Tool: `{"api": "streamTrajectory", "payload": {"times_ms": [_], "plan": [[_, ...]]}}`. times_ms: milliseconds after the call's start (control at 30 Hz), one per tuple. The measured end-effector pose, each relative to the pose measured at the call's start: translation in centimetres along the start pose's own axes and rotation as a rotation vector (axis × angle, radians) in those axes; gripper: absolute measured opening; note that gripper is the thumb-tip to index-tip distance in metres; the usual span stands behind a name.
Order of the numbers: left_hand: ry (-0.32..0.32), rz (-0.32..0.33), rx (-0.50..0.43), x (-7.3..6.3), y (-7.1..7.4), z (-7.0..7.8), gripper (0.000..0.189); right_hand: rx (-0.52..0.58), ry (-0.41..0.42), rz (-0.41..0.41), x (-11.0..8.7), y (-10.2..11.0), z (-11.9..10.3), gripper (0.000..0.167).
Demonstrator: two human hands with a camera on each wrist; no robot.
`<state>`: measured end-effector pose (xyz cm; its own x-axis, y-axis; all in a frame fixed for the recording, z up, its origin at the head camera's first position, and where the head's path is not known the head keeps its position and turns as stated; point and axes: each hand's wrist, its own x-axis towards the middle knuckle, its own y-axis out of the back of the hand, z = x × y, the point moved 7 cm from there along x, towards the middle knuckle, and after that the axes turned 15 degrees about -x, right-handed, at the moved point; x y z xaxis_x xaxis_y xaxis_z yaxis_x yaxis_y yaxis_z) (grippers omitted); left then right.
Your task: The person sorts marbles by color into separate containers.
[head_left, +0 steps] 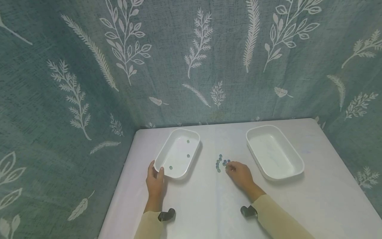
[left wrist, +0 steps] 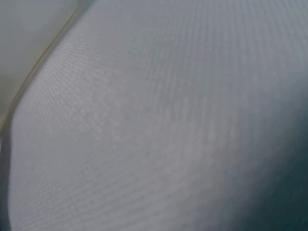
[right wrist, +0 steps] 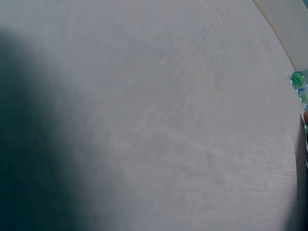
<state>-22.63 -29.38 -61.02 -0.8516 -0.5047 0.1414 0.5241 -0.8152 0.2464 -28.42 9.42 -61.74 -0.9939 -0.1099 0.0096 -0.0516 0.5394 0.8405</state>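
Note:
My left hand (head_left: 155,182) holds the near left corner of a white tray (head_left: 162,150), thumb at the near rim and fingers along the outer left side. Inside that tray lie three small greenish glass marbles (head_left: 188,156), spread apart. On the table between the two trays, several blue and green marbles (head_left: 218,165) form a loose cluster. My right hand (head_left: 240,174) is at the cluster's right side, its fingers curled down with the tips among the marbles. I cannot tell whether it pinches one. In the right wrist view, a green marble (right wrist: 298,79) shows at the right edge.
A second white tray (head_left: 249,147) stands right of the cluster, with no marbles visible in it. Both trays rest on a white-covered table (head_left: 203,205). Behind and left of it hangs a green leaf-patterned curtain (head_left: 167,66). Dark wrist cameras (head_left: 167,214) sit at both sleeves.

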Motion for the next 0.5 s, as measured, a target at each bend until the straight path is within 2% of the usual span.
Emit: {"api": "streamTrajectory", "payload": {"times_ms": [500], "plan": [[0.005,0.0,0.0,0.02,0.0,0.21,0.057,-0.004,0.019,0.042,-0.11,0.12,-0.13,0.026]]}}
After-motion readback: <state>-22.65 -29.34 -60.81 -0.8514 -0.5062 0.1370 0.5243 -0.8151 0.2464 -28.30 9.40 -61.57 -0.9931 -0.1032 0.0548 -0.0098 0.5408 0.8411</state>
